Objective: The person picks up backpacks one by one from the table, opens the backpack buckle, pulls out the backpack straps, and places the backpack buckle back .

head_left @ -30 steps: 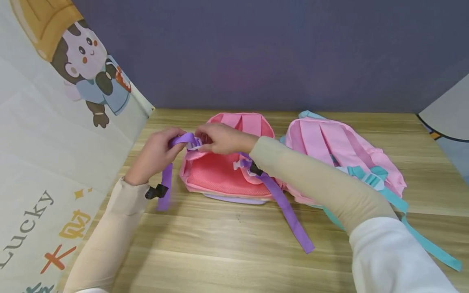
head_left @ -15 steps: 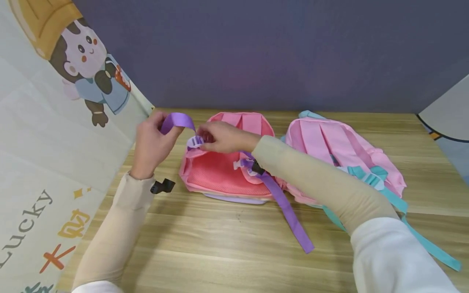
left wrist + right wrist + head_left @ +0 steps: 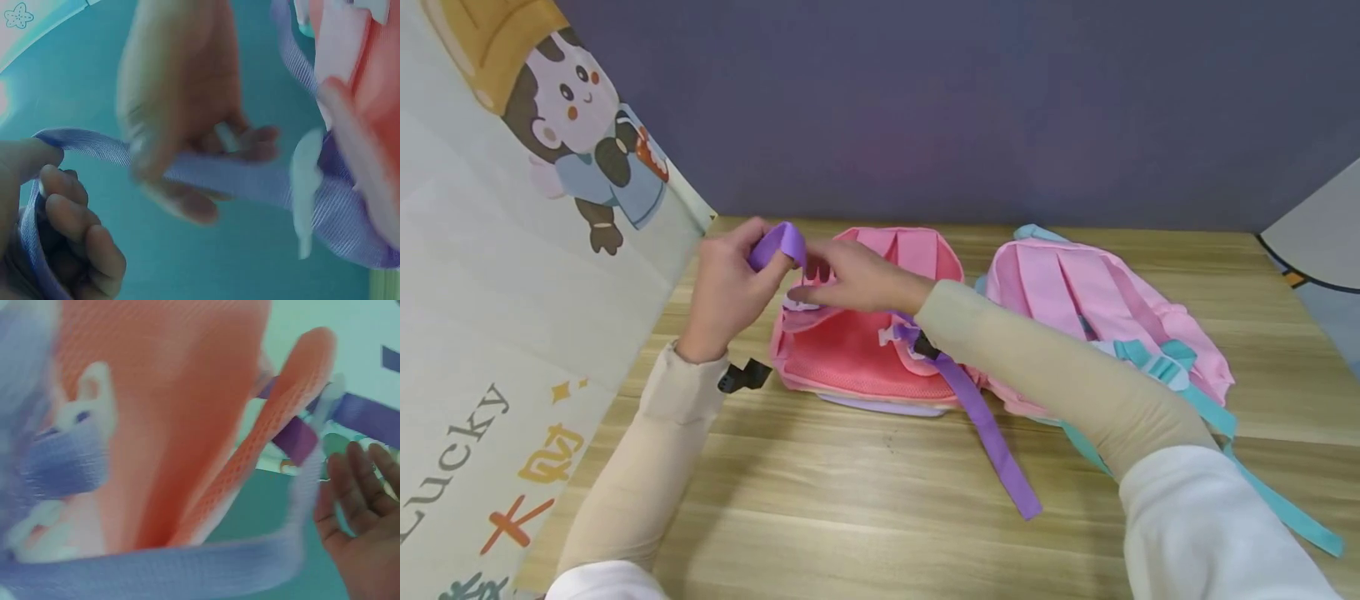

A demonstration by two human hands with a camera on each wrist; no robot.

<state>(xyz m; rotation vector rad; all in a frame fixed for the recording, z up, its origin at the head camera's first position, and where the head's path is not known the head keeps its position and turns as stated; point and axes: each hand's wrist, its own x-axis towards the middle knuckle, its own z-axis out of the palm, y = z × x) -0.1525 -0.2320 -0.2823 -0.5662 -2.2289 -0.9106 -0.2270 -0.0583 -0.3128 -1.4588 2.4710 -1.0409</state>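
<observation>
My left hand [image 3: 726, 287] pinches a purple webbing strap [image 3: 788, 239], which loops up over the thumb. From there the strap runs to a white plastic slider [image 3: 305, 194] on the shoulder strap of a coral-pink backpack [image 3: 850, 354]. My right hand [image 3: 865, 279] is just above the slider, thumb and fingers apart. In the left wrist view, blurred, it straddles the webbing without a visible pinch. The right wrist view also has its fingers [image 3: 356, 481] loosely extended beside the strap. The backpack lies with its padded mesh back facing up.
Right of it lies a lighter pink backpack [image 3: 1037, 287] with teal straps [image 3: 1270, 492]. A second purple strap [image 3: 988, 437] trails across the wooden table [image 3: 865, 517]. A dark panel [image 3: 925, 108] stands behind, and a printed white sheet [image 3: 482, 275] borders the left.
My left hand has risen and pulled the purple strap up and left, then come back slightly right. My right hand's fingers have spread from their grip at the slider.
</observation>
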